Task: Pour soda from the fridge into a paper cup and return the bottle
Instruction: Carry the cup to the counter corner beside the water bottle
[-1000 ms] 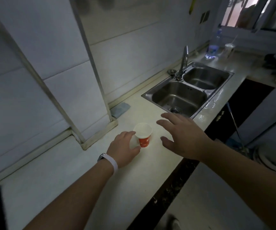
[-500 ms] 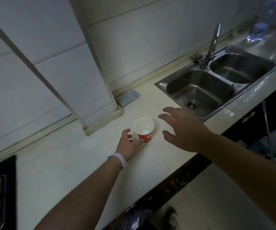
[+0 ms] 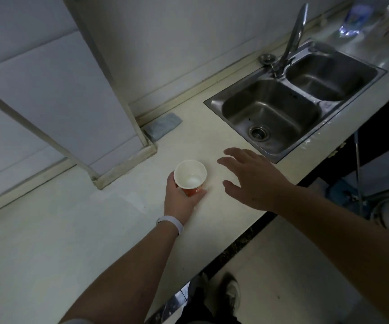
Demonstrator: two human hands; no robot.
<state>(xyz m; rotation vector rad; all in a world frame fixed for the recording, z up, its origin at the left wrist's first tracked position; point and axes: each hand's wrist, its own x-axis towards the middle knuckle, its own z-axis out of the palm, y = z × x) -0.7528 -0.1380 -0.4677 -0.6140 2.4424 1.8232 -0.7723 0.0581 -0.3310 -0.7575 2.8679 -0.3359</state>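
While the paper cup stands upright on the counter, the left hand holds it from the near side: the thumb curls round its left wall and the fingers wrap under its red lower part on the right. The cup's white inside faces up and looks empty. To the right of these fingers, apart from the cup, the right hand hovers with its fingers spread and straight, holding nothing. A white wristband sits on the left wrist. The counter is pale cream with a dark front edge, and white tiled walls rise behind it. Beyond the right fingertips lies a steel double sink with a tap at its back rim. Beyond the left fingers, against the wall, lies a small grey pad, next to a tiled column foot. A blurred plastic bottle stands past the sink. Below the counter edge, dark shoes show on the floor.
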